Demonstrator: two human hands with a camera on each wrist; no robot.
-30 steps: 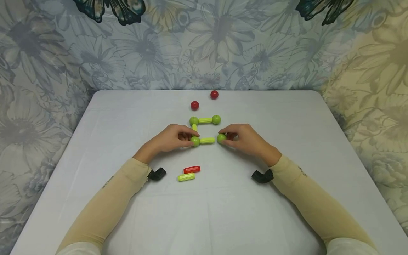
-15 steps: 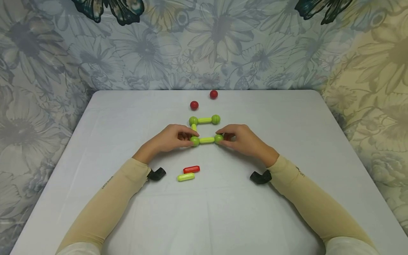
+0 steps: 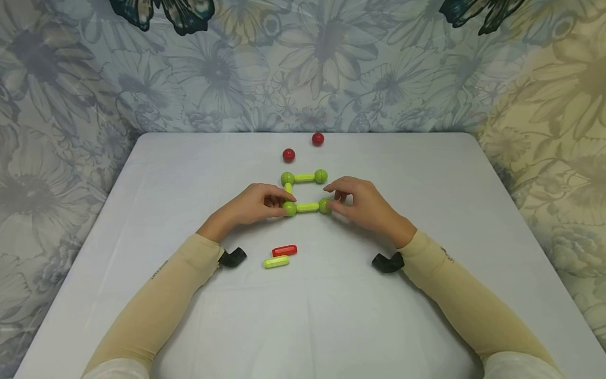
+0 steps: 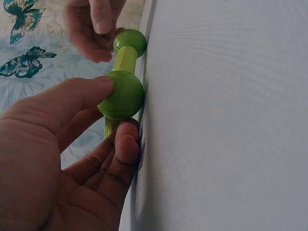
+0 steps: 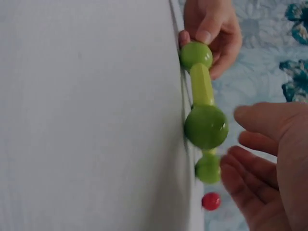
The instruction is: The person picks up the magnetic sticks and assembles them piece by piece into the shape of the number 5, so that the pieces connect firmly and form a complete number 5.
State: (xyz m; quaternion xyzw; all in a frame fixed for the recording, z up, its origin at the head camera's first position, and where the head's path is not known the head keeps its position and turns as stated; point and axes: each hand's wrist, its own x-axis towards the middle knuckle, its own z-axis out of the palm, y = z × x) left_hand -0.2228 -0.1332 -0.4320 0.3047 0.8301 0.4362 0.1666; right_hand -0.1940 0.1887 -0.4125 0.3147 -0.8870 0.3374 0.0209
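Green balls joined by yellow-green rods form a three-sided figure, its gap facing right. My left hand point(image 3: 258, 204) pinches the near left green ball point(image 4: 121, 95) between thumb and fingers. A rod point(image 3: 307, 208) runs from that ball to the near right green ball point(image 5: 207, 126). Beside this second ball is my right hand point(image 3: 362, 204), thumb and fingers spread apart; the right wrist view shows a gap between fingertips and ball. At the far side, another rod point(image 3: 304, 178) links two more green balls, the right one point(image 3: 321, 176) standing at the free end.
Two red balls, one nearer point(image 3: 289, 155) and one farther point(image 3: 317, 139), lie beyond the figure. A loose red rod point(image 3: 284, 250) and a yellow-green rod point(image 3: 276, 262) lie nearer me. The white table point(image 3: 303, 316) ends at a flowered wall point(image 3: 326, 63).
My right hand brought the near right ball leftward onto the rod's end, then its fingers spread and came away from it. My left hand keeps its hold on the left ball.
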